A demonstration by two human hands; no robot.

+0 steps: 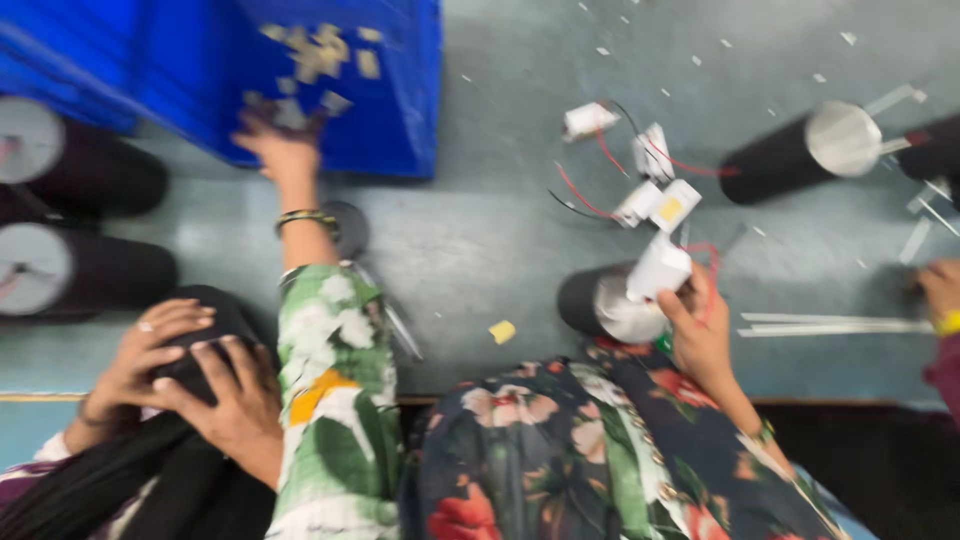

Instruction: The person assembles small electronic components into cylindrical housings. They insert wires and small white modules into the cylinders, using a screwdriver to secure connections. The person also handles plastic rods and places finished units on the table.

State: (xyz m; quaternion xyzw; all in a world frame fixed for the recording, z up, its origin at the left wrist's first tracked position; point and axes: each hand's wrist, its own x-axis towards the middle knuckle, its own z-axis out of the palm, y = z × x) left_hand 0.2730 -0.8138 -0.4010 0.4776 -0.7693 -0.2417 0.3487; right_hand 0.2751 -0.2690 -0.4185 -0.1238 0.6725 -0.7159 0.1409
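Left hand [285,145] is stretched out to the edge of the blue bin [400,100], among pale scraps [320,50]. Motion blur hides the fingers, so we cannot tell whether it grips anything.

Right hand [700,325] is closed around a white block [658,268], held against the top of a black cylinder [595,305] near the table's front edge. A red wire [705,250] loops by the fingers.

Risks, as we judge them:
- The wire may snag on the fingers and pull on the block.
- The cylinder lies on its side and may roll toward the edge if pushed.
- With the left arm reaching far out, the sleeve may sweep the yellow scrap [502,331] off the table.

Hard to make out:
- The whole frame is smeared.
- The contact between block and cylinder is covered by the hand.
- The loose blocks [655,190] and their wires tangle, and we cannot tell which wire goes where.
- A co-worker's hands [190,370] cover a dark object at lower left.
- Another hand [940,290] is cut off at the right edge, near the white strips [830,325].
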